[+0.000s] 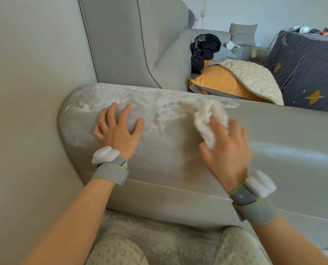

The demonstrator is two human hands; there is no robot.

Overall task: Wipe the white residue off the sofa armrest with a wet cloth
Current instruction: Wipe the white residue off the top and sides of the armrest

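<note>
The grey sofa armrest (159, 159) runs across the middle of the view. White residue (140, 102) covers its top from the rounded left end to about the centre, with a fainter streak at the right. My left hand (119, 129) rests flat on the armrest with its fingers spread, beside the residue. My right hand (226, 150) grips a crumpled white cloth (209, 119) and holds it against the armrest top at the right edge of the residue. The right hand is blurred.
A wall (25, 92) stands close on the left, and the sofa back (130, 44) rises behind the armrest. An orange pillow (216, 81) under a cream quilted cover lies on the seat, with black clothing (203, 48) beyond. My knees (121, 249) are below, on a dusty floor.
</note>
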